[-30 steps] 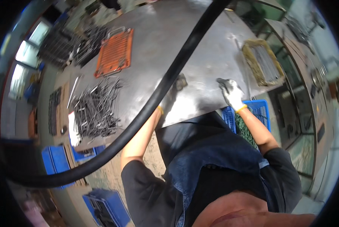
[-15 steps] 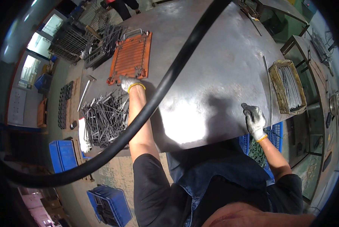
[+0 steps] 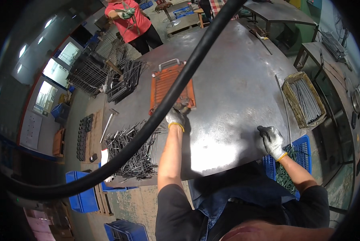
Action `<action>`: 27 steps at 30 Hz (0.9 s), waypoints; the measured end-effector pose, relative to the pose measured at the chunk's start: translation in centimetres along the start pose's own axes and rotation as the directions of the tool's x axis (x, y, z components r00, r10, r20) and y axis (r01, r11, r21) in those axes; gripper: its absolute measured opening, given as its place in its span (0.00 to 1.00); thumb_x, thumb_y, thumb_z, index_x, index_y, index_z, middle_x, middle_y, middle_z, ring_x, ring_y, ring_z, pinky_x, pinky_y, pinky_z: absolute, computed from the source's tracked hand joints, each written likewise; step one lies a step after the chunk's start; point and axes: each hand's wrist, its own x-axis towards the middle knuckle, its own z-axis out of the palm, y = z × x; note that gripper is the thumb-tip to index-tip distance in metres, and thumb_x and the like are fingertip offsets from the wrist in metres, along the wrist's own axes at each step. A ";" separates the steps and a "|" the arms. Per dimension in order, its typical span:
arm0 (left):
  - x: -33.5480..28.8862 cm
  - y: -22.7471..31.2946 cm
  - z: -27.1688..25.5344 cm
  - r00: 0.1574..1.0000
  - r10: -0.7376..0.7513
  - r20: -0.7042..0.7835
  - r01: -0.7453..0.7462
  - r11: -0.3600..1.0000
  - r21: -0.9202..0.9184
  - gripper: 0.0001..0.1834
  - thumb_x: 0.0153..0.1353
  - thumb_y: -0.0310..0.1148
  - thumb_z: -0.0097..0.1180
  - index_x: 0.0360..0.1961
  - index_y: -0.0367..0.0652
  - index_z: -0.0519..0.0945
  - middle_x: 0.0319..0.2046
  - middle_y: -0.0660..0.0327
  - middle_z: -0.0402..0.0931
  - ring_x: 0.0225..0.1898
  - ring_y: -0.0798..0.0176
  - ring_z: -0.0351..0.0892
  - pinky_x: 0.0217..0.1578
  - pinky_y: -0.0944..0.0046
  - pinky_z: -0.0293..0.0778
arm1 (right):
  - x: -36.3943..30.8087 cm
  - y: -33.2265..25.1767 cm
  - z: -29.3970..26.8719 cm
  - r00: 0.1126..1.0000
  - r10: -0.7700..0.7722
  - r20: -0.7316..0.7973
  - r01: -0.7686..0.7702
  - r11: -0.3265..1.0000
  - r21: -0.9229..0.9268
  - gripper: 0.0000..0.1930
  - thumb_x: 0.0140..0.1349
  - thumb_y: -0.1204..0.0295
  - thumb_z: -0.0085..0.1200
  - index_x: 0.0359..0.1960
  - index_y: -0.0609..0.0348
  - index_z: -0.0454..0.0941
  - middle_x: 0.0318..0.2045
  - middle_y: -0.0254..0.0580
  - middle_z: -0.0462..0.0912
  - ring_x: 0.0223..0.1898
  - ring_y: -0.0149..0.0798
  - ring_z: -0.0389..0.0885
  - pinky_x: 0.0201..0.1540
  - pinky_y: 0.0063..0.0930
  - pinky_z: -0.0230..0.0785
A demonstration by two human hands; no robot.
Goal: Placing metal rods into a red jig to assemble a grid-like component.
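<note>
My left hand (image 3: 175,117), in a grey-white glove with a yellow cuff, is closed on the near edge of an orange ribbed metal plate fixture (image 3: 164,86). This fixture lies flat on the metal table and has a silver bail handle at its far end. A thick black cable crosses the view in front of part of it. At the right, my gloved right hand (image 3: 271,140) leans on the tabletop near the front edge. Its fingers are curled, the thumb sticks out to the left, and nothing shows in it. A tangled pile of thin metal rods (image 3: 133,154) lies left of my left forearm.
Beside the pile is a hammer (image 3: 108,125); black wire frames (image 3: 123,82) sit farther back. A worn box (image 3: 292,102) of straight rods stands at the right edge, above a blue basket (image 3: 304,150). Across the table, a person in a pink shirt (image 3: 127,22) holds something.
The orange fixture has slid rightward over the table with my left hand at its edge. My right hand stays in place. The view has shifted, bringing the person in pink into sight.
</note>
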 end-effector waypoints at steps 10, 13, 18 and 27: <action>-12.8 -3.4 2.8 0.975 -0.173 0.140 0.194 0.970 -0.148 0.17 0.71 0.38 0.37 0.22 0.48 0.59 0.16 0.67 0.53 0.15 0.68 0.52 0.18 0.64 0.55 | -0.3 1.2 0.6 0.996 -0.028 -0.088 0.025 0.999 -0.033 0.12 0.60 0.73 0.52 0.44 0.53 0.81 0.37 0.39 0.83 0.36 0.41 0.82 0.41 0.31 0.74; -15.1 -3.1 -0.6 0.973 -0.159 0.164 0.180 0.976 -0.121 0.17 0.70 0.38 0.41 0.22 0.49 0.61 0.16 0.67 0.55 0.15 0.68 0.54 0.17 0.64 0.56 | 0.3 -0.3 0.1 0.915 0.403 0.005 -0.367 0.829 0.422 0.12 0.64 0.70 0.48 0.47 0.56 0.78 0.39 0.41 0.84 0.36 0.36 0.84 0.41 0.26 0.75; -19.8 -2.3 -0.8 0.970 -0.233 0.068 0.238 0.968 -0.077 0.14 0.71 0.40 0.42 0.26 0.52 0.69 0.13 0.71 0.59 0.13 0.71 0.55 0.14 0.66 0.54 | 1.5 0.6 0.2 0.840 0.541 0.044 -0.457 0.660 0.597 0.16 0.68 0.67 0.44 0.54 0.59 0.72 0.41 0.42 0.84 0.36 0.32 0.85 0.41 0.23 0.75; -20.4 -2.6 -5.1 0.972 -0.175 0.159 0.188 0.980 -0.069 0.21 0.67 0.49 0.48 0.52 0.44 0.73 0.18 0.66 0.64 0.16 0.68 0.62 0.18 0.63 0.65 | 6.2 -3.7 -0.7 0.864 0.469 0.182 -0.420 0.474 0.773 0.23 0.70 0.61 0.45 0.62 0.59 0.65 0.40 0.39 0.78 0.33 0.27 0.79 0.37 0.19 0.76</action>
